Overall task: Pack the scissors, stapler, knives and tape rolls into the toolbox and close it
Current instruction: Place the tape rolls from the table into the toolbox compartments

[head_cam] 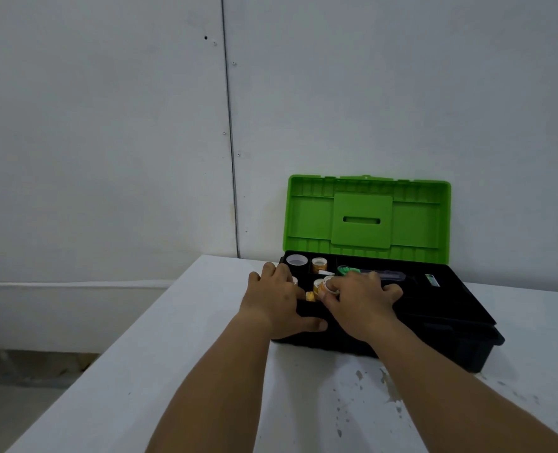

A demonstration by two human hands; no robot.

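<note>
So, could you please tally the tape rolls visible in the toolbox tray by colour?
White or clear tape rolls: 2
Orange-printed tape rolls: 2
Total: 4, counting the one in the right hand; the hands may hide others.

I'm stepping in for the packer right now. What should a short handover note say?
Left hand: resting on the toolbox's near-left edge, holding nothing visible.
Right hand: grip on a small tape roll over the tray.
Tape rolls sit in the tray's left compartments; green-handled scissors lie in the long slot.
Stapler and knives: cannot tell.
Left: set this roll down, close the green lid.
</note>
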